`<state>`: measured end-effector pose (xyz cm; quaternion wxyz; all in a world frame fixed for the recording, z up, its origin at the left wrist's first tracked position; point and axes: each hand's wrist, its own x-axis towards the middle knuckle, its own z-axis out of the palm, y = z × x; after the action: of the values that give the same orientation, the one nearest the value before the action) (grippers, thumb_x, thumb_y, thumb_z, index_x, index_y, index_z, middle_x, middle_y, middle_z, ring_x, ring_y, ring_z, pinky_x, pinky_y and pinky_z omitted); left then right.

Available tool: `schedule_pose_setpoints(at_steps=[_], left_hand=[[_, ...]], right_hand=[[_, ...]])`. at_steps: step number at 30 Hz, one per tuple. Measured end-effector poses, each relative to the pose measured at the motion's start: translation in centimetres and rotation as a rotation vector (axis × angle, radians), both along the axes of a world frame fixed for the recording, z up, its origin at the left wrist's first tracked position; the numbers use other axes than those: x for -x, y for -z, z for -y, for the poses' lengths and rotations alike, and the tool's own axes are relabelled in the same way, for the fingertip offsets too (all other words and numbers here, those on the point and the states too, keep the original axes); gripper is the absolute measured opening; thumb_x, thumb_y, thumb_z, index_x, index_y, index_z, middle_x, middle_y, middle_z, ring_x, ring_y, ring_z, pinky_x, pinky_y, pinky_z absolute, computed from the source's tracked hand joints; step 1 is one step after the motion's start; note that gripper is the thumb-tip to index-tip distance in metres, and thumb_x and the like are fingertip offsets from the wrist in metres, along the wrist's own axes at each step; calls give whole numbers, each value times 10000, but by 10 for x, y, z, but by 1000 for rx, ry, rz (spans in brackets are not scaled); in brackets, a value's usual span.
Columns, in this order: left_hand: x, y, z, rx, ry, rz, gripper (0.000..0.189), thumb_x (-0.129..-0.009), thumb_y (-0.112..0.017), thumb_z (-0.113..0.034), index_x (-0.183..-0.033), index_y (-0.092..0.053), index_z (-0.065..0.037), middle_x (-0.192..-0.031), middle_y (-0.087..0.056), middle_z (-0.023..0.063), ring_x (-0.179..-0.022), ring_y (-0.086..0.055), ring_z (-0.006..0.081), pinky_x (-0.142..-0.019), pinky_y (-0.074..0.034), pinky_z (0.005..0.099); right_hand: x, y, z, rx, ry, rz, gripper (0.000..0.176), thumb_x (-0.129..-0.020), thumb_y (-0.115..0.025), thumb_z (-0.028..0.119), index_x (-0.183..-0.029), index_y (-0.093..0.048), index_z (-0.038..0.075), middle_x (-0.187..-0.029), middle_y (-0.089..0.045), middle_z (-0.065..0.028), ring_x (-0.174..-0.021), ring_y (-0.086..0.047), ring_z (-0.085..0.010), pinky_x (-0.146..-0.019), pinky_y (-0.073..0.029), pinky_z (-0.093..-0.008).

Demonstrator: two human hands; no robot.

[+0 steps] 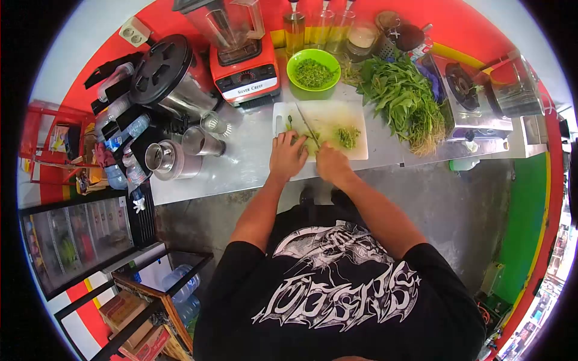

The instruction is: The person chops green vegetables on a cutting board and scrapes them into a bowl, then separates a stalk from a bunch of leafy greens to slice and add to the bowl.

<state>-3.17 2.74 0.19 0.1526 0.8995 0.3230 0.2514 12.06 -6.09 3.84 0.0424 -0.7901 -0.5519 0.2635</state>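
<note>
On the white board [348,111], near the front edge of the counter [232,178], chopping greens looks to be the step in hand. The right hand [333,163] has its fingers wrapped closed around the handle of the knife [308,124], whose blade slants away across the board. The left hand [288,156] lies just left of it, fingers pointing forward and fairly close together; whether they pinch the bit of green by their tips I cannot tell. A loose heap of cut greens [347,137] sits right of the blade, more chopped green fills the bowl [311,94] beyond the board, and a leafy, rooted bunch [402,99] lies to the right. Another stroke would seem to call for a steady left hand, with thumb and fingertips tucked clear of the edge.
</note>
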Motion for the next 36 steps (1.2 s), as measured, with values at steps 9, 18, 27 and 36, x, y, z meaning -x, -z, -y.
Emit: schedule_pose_setpoints(at_steps=[9, 18, 27, 36], left_hand=[[0, -2, 0, 15, 6, -17, 358, -851, -691, -234, -1186, -676, -109, -1159, -538, 100, -1106, -492, 313, -937, -403, 455], [-1, 1, -4, 35, -22, -29, 411, -862, -674, -235, -1237, -625, -75, -1217, -551, 113, -1139, -493, 315, -979, -393, 453], [0, 7, -4, 29, -29, 62, 335, -846, -665, -148, -1169, -627, -66, -1155, -587, 116, -1075, -524, 332, -907, -412, 459], [1, 5, -3, 22, -12, 70, 240, -853, -648, -128, -1091, -659, -96, -1120, -580, 102, -1043, -528, 324, -887, -413, 457]], right_hand=[[2, 8, -5, 10, -12, 72, 355, -963, -522, 183, -1190, -508, -89, -1043, -709, -295, -988, -714, -442, -858, -575, -500], [21, -1, -1, 57, 132, 12, 331, -919, -534, 109, -1181, -537, -92, -1003, -717, -294, -949, -731, -416, -834, -589, -478], [15, -10, -11, 62, 59, -31, 348, -950, -537, 154, -1193, -522, -95, -1002, -718, -291, -940, -726, -430, -846, -582, -483], [11, -12, -17, 43, 34, -17, 308, -939, -502, 110, -1166, -535, -96, -1033, -704, -314, -978, -709, -461, -876, -565, -518]])
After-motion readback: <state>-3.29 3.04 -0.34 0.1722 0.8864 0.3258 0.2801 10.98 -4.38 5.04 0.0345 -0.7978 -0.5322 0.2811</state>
